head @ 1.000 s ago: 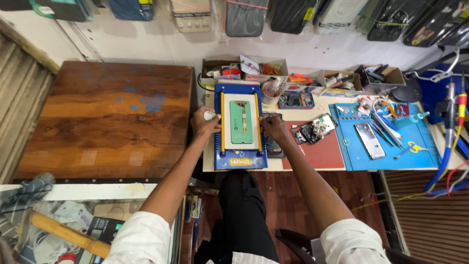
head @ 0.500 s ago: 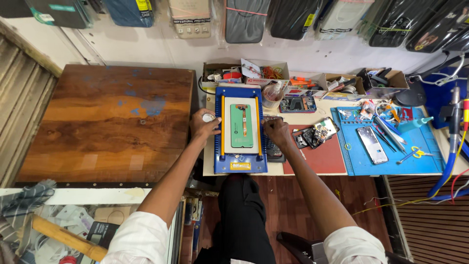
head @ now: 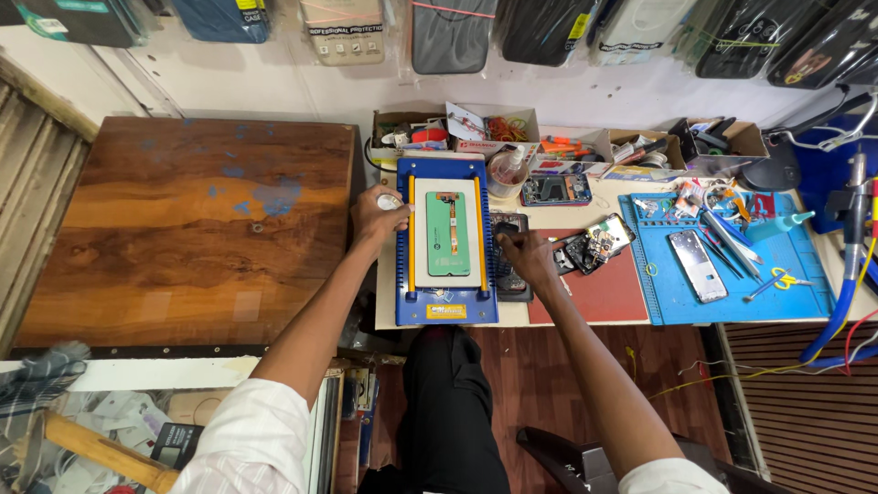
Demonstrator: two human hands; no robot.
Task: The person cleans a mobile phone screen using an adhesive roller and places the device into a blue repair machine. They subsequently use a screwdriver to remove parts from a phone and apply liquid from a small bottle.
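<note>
Green phone screen panel [head: 448, 234], frame centre, looks thin and fragile; your left hand [head: 377, 214] and right hand [head: 523, 257] flank it, apart—lift by its edges.

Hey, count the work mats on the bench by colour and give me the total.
Blue silicone work mat: 1
Red work mat: 1
Total: 2

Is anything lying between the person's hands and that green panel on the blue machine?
Nothing visible. The green panel lies uncovered on the blue machine. The left hand and right hand flank it; only the machine's yellow rails run between.
</note>
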